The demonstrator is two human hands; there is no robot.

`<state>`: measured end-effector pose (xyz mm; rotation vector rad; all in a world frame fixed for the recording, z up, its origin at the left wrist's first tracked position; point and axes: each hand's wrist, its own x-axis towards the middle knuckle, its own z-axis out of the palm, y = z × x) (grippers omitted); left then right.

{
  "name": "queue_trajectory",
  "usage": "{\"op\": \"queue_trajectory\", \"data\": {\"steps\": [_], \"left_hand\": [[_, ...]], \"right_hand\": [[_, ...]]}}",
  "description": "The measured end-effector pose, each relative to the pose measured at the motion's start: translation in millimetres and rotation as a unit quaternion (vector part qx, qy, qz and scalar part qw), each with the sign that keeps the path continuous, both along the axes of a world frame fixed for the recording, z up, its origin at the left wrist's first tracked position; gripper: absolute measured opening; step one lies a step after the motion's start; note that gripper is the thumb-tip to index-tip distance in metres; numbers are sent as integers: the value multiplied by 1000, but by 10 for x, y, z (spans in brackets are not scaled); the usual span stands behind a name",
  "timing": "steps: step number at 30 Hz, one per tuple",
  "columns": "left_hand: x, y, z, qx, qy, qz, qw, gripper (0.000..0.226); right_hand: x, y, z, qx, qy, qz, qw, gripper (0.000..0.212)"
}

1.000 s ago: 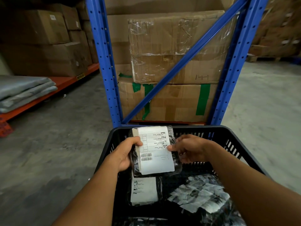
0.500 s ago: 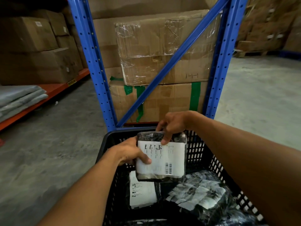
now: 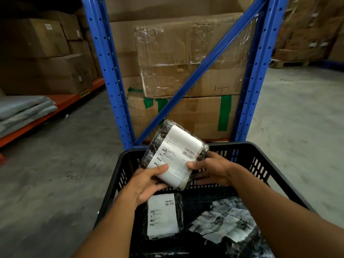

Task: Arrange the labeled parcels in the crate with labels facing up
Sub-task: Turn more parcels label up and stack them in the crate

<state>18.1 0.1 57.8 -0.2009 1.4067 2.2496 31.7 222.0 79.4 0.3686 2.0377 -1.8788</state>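
A black plastic crate (image 3: 273, 165) stands in front of me on the floor. Over its far end I hold a black-wrapped parcel (image 3: 174, 153) with a white label, tilted and label side toward me. My left hand (image 3: 149, 181) grips its near left corner from below, thumb on the label. My right hand (image 3: 210, 169) holds its right edge. Inside the crate lies a second parcel (image 3: 162, 214) with its label facing up, and to its right a crumpled black-and-white wrapped parcel (image 3: 229, 222).
A blue steel rack frame (image 3: 109, 71) with a diagonal brace stands just behind the crate, backed by stacked cardboard boxes (image 3: 186, 62). An orange shelf (image 3: 61, 103) with boxes and grey folded bags (image 3: 24, 108) runs along the left. Concrete floor lies on both sides.
The held parcel has been turned and tilted, its far end raised above the crate rim. My right hand moved from the parcel's top edge down to its right side.
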Motion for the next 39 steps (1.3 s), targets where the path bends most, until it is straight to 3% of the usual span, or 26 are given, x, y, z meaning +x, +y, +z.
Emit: {"op": "queue_trajectory", "data": {"steps": [3, 6, 9, 11, 22, 26, 30, 34, 39], "left_hand": [[-121, -224, 59, -106, 25, 4, 994, 70], [-161, -269, 150, -233, 38, -98, 967, 67], [-144, -167, 156, -252, 16, -130, 959, 42], [-175, -155, 109, -271, 5, -123, 955, 37], [-67, -208, -335, -411, -45, -102, 905, 34], [-27, -206, -520, -442, -60, -97, 890, 33], [-64, -265, -695, -424, -99, -102, 894, 33], [-113, -320, -874, -474, -102, -123, 866, 34], [-236, -331, -964, -468, -115, -145, 864, 36]], "right_hand": [[-82, 109, 197, 35, 2, 59, 998, 32], [-167, 157, 320, 121, -13, 118, 986, 30], [-206, 126, 252, 155, -26, 86, 984, 34], [-218, 46, 162, 169, -26, 48, 984, 39], [-199, -508, -732, 191, -68, 19, 979, 57], [-118, -622, -916, 179, -102, 17, 978, 42], [-131, -677, -1162, 186, -129, 57, 972, 54], [-180, -709, -1378, 195, -153, 75, 966, 51], [-302, -683, -1496, 173, -202, 101, 959, 83]]}}
